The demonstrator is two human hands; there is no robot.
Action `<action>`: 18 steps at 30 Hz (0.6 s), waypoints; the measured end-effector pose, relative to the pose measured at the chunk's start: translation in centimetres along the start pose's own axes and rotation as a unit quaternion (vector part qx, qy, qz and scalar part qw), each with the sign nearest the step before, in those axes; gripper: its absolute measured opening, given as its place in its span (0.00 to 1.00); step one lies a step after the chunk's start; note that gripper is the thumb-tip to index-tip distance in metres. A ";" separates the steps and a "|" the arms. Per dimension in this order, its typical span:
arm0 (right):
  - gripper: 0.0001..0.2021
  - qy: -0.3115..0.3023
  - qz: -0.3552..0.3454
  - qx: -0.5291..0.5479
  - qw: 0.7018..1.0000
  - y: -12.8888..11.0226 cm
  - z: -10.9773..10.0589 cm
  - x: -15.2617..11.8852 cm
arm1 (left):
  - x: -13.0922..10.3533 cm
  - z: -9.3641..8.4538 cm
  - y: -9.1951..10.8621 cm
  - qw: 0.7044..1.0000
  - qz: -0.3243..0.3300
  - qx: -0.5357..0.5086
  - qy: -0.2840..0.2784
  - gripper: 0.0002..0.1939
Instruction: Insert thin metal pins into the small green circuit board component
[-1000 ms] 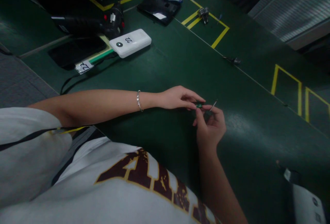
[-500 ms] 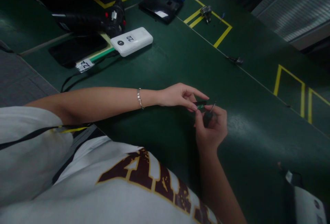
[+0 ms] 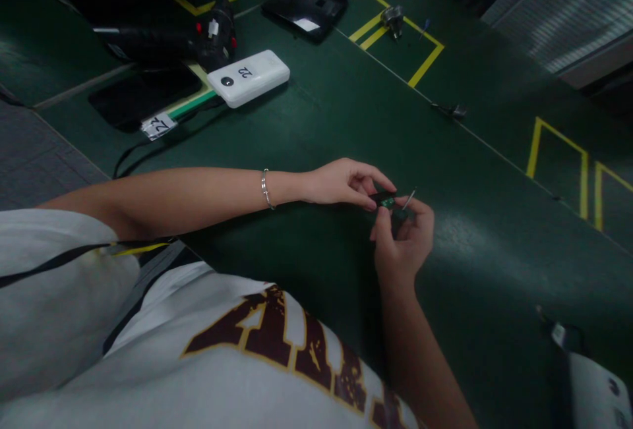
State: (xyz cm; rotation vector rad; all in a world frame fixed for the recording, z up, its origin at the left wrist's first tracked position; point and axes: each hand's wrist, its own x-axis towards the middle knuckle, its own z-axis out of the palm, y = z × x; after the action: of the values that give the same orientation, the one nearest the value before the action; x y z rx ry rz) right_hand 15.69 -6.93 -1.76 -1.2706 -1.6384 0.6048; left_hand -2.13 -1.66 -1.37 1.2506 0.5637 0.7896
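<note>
One green part [image 3: 388, 203] | left hand [image 3: 341, 182] pinching | right hand [image 3: 408, 244] touching, gripping thin rod [image 3: 409, 198]

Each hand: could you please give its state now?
Left hand: holding a small dark, partly green piece.
Right hand: holding it too, plus a thin rod.

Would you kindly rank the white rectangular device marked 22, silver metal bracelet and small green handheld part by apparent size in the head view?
Largest first:
White rectangular device
Silver metal bracelet
Small green part
</note>
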 end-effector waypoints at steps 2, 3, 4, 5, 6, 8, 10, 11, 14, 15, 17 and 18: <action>0.13 0.001 0.011 0.013 1.000 -0.1 0.2 0.0 | 0.0 0.1 -0.1 1.000 0.004 -0.001 0.004 0.21; 0.14 0.001 0.015 0.017 1.000 -0.2 0.2 0.0 | 0.0 0.2 -0.1 1.000 0.007 -0.002 0.004 0.21; 0.14 0.002 0.018 0.021 1.000 -0.2 0.2 -0.1 | 0.0 0.2 -0.2 1.000 0.012 -0.002 0.005 0.21; 0.14 0.004 0.020 0.023 1.000 -0.2 0.3 -0.1 | 0.0 0.3 -0.2 1.000 0.017 -0.003 0.007 0.20; 0.13 0.007 0.022 0.025 0.999 -0.2 0.3 -0.1 | 0.0 0.4 -0.2 1.000 0.023 -0.005 0.010 0.19; 0.13 0.012 0.026 0.028 0.999 -0.2 0.3 -0.1 | -0.1 0.6 -0.3 0.999 0.034 -0.008 0.016 0.17; 0.13 0.015 0.031 0.029 0.999 -0.2 0.3 -0.1 | -0.1 0.7 -0.2 0.999 0.043 -0.011 0.020 0.16; 0.13 0.015 0.033 0.028 0.999 -0.2 0.3 -0.1 | -0.2 0.7 -0.1 0.999 0.046 -0.011 0.021 0.16; 0.13 0.017 0.031 0.022 0.999 -0.2 0.5 0.0 | -0.3 0.7 0.1 0.999 0.048 -0.013 0.022 0.14; 0.13 0.017 0.030 0.017 0.999 -0.1 0.5 0.0 | -0.3 0.7 0.2 0.999 0.045 -0.014 0.024 0.13; 0.13 0.016 0.027 0.003 1.000 -0.1 0.6 0.1 | -0.3 0.6 0.2 0.999 0.040 -0.018 0.031 0.11; 0.13 0.014 0.025 -0.003 1.000 -0.1 0.6 0.1 | -0.2 0.6 0.2 0.998 0.039 -0.021 0.035 0.10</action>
State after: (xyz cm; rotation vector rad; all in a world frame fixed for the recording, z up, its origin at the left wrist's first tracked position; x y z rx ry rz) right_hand 15.15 -6.77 -1.89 -1.3222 -1.5899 0.6097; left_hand -1.89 -2.16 -1.06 1.2155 0.5552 0.9093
